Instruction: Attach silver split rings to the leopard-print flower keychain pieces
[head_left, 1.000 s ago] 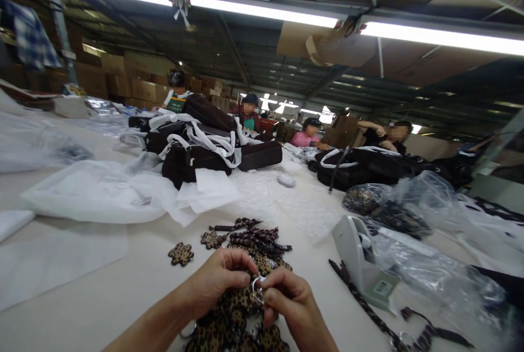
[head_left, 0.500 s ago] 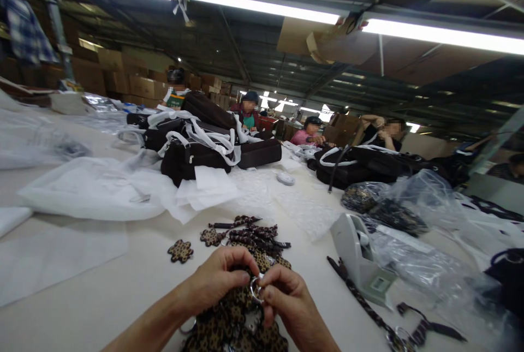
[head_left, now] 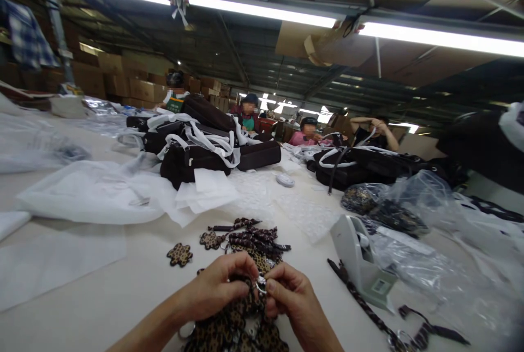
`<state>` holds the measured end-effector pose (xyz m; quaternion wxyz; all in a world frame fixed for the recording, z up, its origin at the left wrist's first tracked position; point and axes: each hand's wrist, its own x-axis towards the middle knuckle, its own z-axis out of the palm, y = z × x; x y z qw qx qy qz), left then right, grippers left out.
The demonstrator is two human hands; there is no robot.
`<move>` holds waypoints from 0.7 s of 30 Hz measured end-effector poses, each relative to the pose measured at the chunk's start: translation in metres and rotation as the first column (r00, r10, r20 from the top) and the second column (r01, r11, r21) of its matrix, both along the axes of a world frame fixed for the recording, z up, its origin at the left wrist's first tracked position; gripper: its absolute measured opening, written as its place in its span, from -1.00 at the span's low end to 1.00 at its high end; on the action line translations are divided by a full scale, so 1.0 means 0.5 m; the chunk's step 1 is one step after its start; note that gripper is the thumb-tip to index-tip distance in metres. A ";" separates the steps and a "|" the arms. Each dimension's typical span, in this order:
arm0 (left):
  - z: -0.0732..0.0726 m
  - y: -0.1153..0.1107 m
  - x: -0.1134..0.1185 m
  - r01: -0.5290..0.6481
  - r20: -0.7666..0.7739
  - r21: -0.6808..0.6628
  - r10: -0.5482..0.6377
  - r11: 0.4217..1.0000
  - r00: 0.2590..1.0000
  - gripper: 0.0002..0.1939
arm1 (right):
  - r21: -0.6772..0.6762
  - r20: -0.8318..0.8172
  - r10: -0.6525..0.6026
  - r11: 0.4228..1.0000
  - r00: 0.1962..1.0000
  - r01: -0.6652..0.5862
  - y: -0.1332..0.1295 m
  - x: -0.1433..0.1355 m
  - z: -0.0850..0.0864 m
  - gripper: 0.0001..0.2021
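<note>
Low in the middle of the table, my right hand (head_left: pixel 291 293) pinches a silver key ring (head_left: pixel 261 286) between thumb and fingertips. My left hand (head_left: pixel 223 285) is curled at the ring's left side, its fingertips closed at the metal; exactly what they grip is partly hidden. Beneath both hands lies a pile of leopard-print flower-shaped charms (head_left: pixel 229 330) with metal rings among them. Just beyond are dark patterned straps (head_left: pixel 256 240) in a bunch. One flower charm (head_left: pixel 179 254) lies apart on the left, and another flower charm (head_left: pixel 212 240) touches the straps.
A grey tape dispenser (head_left: pixel 362 262) stands to the right, with a patterned strap (head_left: pixel 360 303) beside it. Dark bags (head_left: pixel 196 161) with white-wrapped handles are heaped further back. Plastic wrapping (head_left: pixel 417 264) covers the right side, and white foam sheets (head_left: pixel 94 191) the left. Several co-workers sit beyond.
My hands have shifted slightly around the ring, which has turned and moved a little to the right. A dark bag has come into view at the far right, and a co-worker's arms have moved.
</note>
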<state>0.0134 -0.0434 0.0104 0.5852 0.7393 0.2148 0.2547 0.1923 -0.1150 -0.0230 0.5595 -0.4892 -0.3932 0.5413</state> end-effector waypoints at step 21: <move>-0.056 0.134 0.096 -0.053 -0.356 0.737 0.454 0.673 0.817 -0.78 | 0.409 0.433 -0.367 0.894 0.823 0.183 -0.026 0.054 0.044 -0.73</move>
